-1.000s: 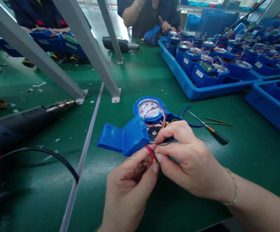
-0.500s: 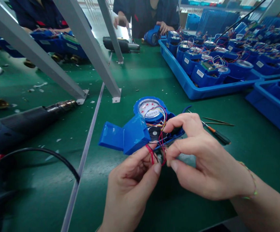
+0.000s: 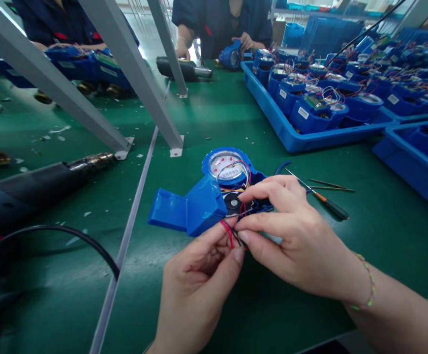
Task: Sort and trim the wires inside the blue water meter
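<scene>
A blue water meter point(image 3: 208, 164) with a round dial lies on the green bench, its hinged blue lid point(image 3: 204, 204) swung out to the left. Coloured wires run from the dial into the housing, beside a round black part point(image 3: 233, 202). My left hand point(image 3: 202, 280) pinches red and black wires point(image 3: 229, 232) at the meter's near edge. Close against it, my right hand point(image 3: 291, 231) has thumb and forefinger pinched on the same wires; its other fingers reach over the housing. The wire ends are hidden by my fingertips.
To the right lie a screwdriver point(image 3: 330, 205) and thin metal rods point(image 3: 332, 187). Blue trays point(image 3: 291, 142) of similar meters stand at the back right. A heat gun point(image 3: 44, 187) with a black cable lies left, near grey metal posts point(image 3: 136, 73). Co-workers point(image 3: 221, 29) sit opposite.
My right hand has moved left, its thumb and forefinger now close to my left fingertips on the wires. Across the bench, a co-worker's hand has lowered to the black tool.
</scene>
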### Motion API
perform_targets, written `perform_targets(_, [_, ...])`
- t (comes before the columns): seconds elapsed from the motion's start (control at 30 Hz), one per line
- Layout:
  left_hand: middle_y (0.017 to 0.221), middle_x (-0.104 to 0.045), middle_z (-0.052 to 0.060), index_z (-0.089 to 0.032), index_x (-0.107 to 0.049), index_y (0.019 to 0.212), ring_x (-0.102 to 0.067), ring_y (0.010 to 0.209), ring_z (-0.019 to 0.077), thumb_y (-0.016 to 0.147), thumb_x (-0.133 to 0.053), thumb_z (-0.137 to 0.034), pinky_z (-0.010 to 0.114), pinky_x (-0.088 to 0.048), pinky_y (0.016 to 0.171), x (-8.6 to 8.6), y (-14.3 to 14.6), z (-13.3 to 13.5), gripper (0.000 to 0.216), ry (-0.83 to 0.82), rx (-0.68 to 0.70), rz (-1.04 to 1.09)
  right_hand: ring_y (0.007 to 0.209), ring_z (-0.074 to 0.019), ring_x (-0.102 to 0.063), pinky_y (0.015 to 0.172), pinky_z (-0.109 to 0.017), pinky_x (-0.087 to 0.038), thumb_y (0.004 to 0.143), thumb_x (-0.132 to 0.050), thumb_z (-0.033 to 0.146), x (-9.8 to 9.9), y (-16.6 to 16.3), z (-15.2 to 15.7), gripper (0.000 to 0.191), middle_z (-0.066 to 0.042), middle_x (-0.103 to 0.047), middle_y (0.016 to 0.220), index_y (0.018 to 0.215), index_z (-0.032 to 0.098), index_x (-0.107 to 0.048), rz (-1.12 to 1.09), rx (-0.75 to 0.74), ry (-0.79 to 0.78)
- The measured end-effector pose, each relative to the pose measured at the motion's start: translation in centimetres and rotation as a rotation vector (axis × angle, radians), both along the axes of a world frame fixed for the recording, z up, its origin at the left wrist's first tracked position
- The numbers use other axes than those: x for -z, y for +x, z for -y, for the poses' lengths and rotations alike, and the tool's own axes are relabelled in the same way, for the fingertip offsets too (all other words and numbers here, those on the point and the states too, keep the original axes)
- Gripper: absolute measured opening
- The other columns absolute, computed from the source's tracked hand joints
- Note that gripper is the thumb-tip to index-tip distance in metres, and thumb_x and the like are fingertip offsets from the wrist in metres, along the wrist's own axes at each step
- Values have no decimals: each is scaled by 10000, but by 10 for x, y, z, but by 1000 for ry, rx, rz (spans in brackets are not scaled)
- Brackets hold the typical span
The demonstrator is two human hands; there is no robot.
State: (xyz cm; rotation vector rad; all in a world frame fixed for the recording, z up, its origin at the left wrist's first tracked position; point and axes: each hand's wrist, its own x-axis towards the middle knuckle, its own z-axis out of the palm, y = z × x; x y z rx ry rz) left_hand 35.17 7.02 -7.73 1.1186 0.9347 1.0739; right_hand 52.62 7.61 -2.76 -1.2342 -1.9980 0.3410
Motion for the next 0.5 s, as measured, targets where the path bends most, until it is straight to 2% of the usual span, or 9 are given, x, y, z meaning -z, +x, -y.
perform_targets(0.23, [776,-680,-23,-319,-714,1157,-583,669,81,812,-738,-184,143,-524,666,0,-2,0,372,26,-16,-74,1134,-236,-471,951,-449,-388,922,-596,155,4,-2,-1,160,-48,-613,1155,869,208,-737,-67,-18,-79])
perform_targets(0.5, [742,-636,-30,-343,-717,1151,-530,649,78,811,-734,-179,143,-504,640,1,-2,0,378,15,-12,-74,1098,-219,-482,940,-442,-378,928,-563,137,5,-2,-3,180,-45,-603,1118,847,200,-710,-87,-55,-132])
